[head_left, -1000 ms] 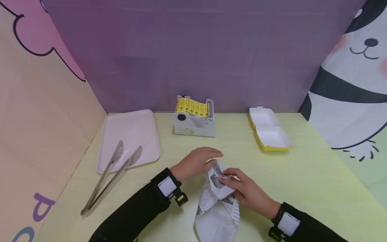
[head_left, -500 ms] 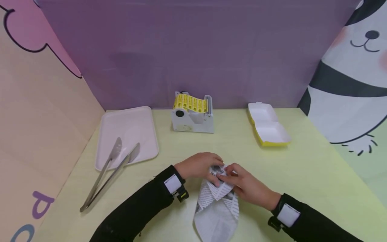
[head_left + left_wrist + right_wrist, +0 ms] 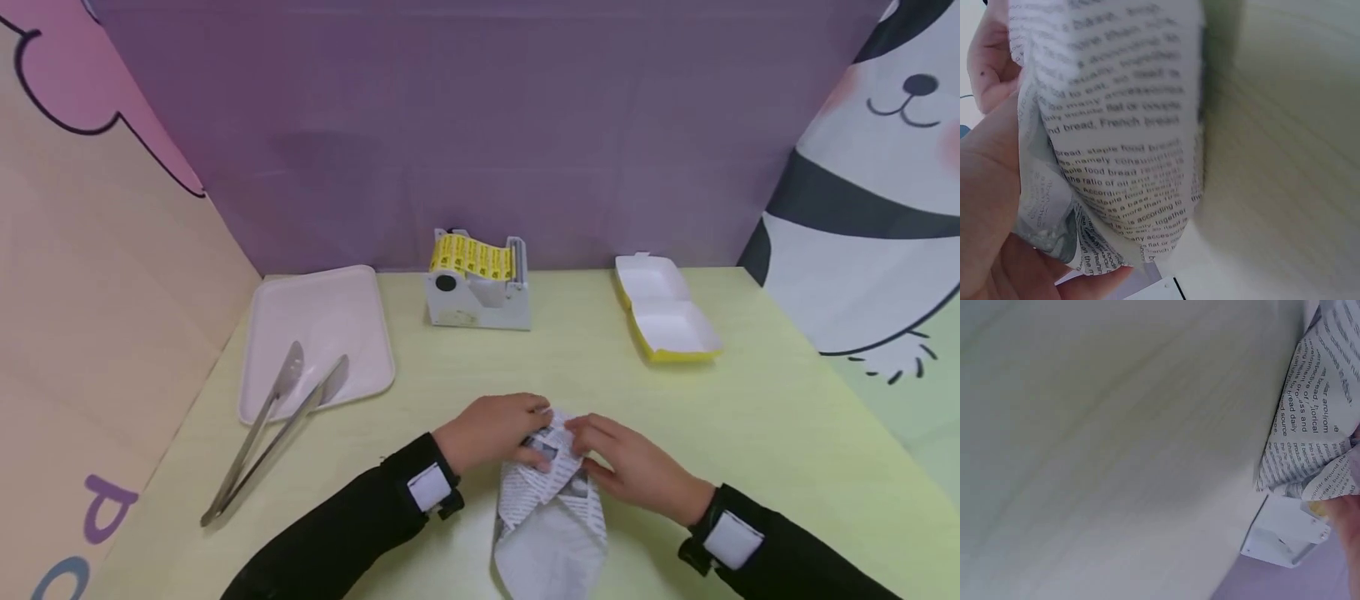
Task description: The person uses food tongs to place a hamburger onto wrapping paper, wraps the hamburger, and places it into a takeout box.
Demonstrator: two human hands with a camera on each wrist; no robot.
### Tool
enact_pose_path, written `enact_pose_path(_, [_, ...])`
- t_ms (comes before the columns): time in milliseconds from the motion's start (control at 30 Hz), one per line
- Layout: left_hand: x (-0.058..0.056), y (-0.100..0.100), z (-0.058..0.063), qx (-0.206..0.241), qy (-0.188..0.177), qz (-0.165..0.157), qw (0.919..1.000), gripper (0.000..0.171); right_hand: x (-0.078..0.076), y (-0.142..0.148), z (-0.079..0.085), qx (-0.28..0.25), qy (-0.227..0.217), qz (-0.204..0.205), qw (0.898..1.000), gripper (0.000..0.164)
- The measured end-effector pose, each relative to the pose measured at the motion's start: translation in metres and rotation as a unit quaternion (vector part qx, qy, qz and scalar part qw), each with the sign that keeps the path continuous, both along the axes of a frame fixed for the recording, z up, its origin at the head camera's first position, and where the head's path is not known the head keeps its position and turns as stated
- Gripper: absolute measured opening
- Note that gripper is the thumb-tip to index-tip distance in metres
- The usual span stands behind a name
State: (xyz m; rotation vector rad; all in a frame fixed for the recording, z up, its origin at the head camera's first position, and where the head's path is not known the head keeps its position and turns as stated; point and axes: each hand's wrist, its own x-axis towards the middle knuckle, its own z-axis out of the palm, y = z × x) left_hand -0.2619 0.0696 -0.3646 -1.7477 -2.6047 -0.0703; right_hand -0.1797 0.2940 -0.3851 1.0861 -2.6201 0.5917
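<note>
A folded sheet of newsprint-patterned wrapping paper [image 3: 547, 533] lies on the table between my hands, its printed sides folded over towards the middle. At its far end my left hand [image 3: 495, 432] grips the paper, thumb on top and fingers round the far edge. My right hand [image 3: 641, 471] pinches the paper's upper right edge with bent fingers. In the left wrist view, the printed paper [image 3: 1116, 137] bulges close to the camera, beside my left thumb [image 3: 988, 187]. The right wrist view catches the paper [image 3: 1310, 419] at its right edge. Whatever the paper may enclose is hidden.
A white tray [image 3: 322, 321] stands at the back left, with metal tongs [image 3: 251, 462] leaning over its front edge. Behind my hands is a dispenser [image 3: 480, 300] with a yellow label roll. An open yellow-and-white food box [image 3: 671, 321] sits at the back right.
My left hand has come down onto the paper's far end and now grips it. My right hand has shifted slightly right along the fold. The paper has moved a little to the right.
</note>
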Motion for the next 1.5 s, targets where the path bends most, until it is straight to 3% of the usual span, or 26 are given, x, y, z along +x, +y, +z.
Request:
enact_pose_path(67, [0.002,-0.003,0.000,-0.010,0.004,0.001,0.9999,0.070,0.003,0.002,-0.001,0.017,0.072,-0.002,0.997,0.004])
enact_pose_path(200, [0.004,-0.005,0.002,-0.022,0.012,0.010,0.9996,0.070,0.007,0.004,0.000,0.047,0.167,-0.026,0.985,0.043])
enact_pose_path(267, [0.005,-0.004,0.003,-0.030,0.015,0.016,0.9993,0.070,0.008,0.005,0.001,0.049,0.178,-0.036,0.982,0.048])
enact_pose_path(467, [0.008,0.002,0.001,-0.045,-0.003,0.037,0.9983,0.079,0.008,0.007,-0.001,0.059,0.155,-0.033,0.986,0.049])
enact_pose_path(700, [0.010,0.007,0.000,-0.045,-0.002,0.050,0.9977,0.093,0.006,0.008,0.001,0.084,0.151,-0.019,0.985,0.018])
enact_pose_path(833, [0.008,0.007,-0.002,-0.046,0.007,0.049,0.9977,0.096,0.006,0.004,0.003,0.091,0.155,-0.001,0.984,0.039])
enact_pose_path(900, [0.008,0.006,-0.002,-0.049,0.006,0.046,0.9977,0.099,0.007,0.003,0.003,0.095,0.160,0.017,0.982,0.041])
enact_pose_path(1067, [0.008,0.007,-0.002,-0.048,0.004,0.041,0.9980,0.102,0.009,0.004,0.005,0.095,0.157,0.063,0.981,0.007])
enact_pose_path(1300, [0.009,0.010,-0.008,-0.051,0.022,0.039,0.9977,0.099,0.022,0.005,0.012,0.133,0.125,0.060,0.981,0.038])
enact_pose_path(1500, [0.007,0.011,-0.009,-0.055,0.015,0.050,0.9971,0.097,0.044,0.000,0.013,0.218,0.100,0.053,0.969,0.056])
